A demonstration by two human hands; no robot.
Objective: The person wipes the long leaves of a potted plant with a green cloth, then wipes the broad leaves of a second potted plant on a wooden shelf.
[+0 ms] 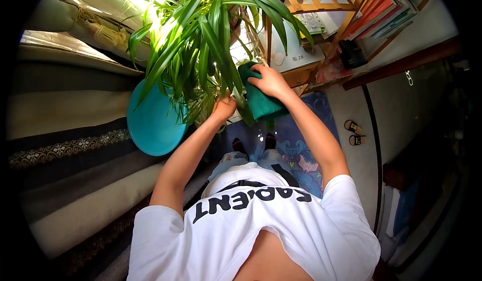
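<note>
A large potted plant with long green strap-like leaves (216, 36) hangs down before me. My right hand (267, 80) grips a folded green cloth (261, 102) from above, fingers over its upper part, at the right edge of the foliage. Among the lower leaves is my left hand (224, 108), its fingers curled by a long leaf; the fingertips are partly hidden, and whether they pinch the leaf cannot be told. The cloth lies right beside that leaf. Behind the leaves, part of the pot (235, 25) shows.
A turquoise basin (156, 119) stands left, under the leaves, against a long striped curtain (71, 108). At upper right a wooden shelf (327, 7) holds books (376, 15) and a black box-like object (352, 54). A patterned blue mat (301, 149) lies underfoot, with sandals (356, 132) beyond it.
</note>
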